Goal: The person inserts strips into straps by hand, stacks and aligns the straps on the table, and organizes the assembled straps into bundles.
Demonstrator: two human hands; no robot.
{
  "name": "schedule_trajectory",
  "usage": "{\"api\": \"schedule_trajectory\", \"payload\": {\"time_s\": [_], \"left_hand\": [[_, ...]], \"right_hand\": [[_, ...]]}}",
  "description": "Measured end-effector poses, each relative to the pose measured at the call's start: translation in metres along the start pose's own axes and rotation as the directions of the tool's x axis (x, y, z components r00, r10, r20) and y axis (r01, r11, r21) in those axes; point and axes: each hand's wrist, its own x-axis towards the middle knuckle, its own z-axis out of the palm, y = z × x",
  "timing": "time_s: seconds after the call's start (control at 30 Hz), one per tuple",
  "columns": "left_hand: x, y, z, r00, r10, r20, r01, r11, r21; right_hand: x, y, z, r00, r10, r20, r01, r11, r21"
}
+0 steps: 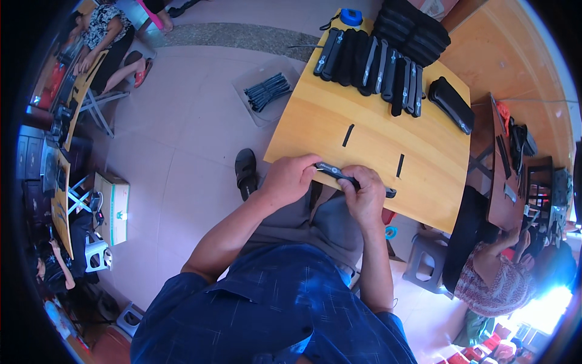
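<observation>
Over the near edge of the wooden table I hold a black strap (332, 171) with pale print on it, slanting down to the right. My left hand (291, 177) is closed at its left end, where a thin pale sliver shows at the fingertips. My right hand (365, 193) grips it farther along, thumb on top. Past that hand a dark looped end (391, 193) sticks out. Just beyond my hands, a short black strip (348, 135) and a second black strip (400, 165) lie apart on the tabletop.
A row of black straps (370, 67) lies across the table (303, 130), with a black stack (412, 30) behind and a black bundle (451, 104) at right. A blue tape measure (351, 17) sits at the far corner. Left, a floor bin (257, 118) holds dark strips. Other people sit at both sides.
</observation>
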Motion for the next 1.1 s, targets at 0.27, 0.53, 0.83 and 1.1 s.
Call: {"api": "schedule_trajectory", "payload": {"time_s": [0.27,0.53,0.83,1.1], "left_hand": [[0.001,-0.011,0.002,0.998,0.053,-0.029,-0.054,0.997,-0.053],[0.001,-0.006,-0.002,1.0,-0.019,-0.017,0.018,0.998,-0.056],[0.001,-0.012,0.003,0.995,0.069,-0.076,-0.067,0.998,0.018],[0.011,-0.022,-0.005,0.989,0.147,-0.015,-0.148,0.989,-0.019]], "right_hand": [[-0.002,0.001,-0.002,0.998,0.044,0.046,-0.044,0.999,-0.012],[0.0,-0.003,-0.002,0.996,0.055,0.064,-0.055,0.998,0.004],[0.016,-0.02,0.025,0.997,-0.047,0.054,0.047,0.999,-0.005],[0.016,-0.007,0.026,0.998,-0.04,0.045,0.034,0.993,0.115]]}}
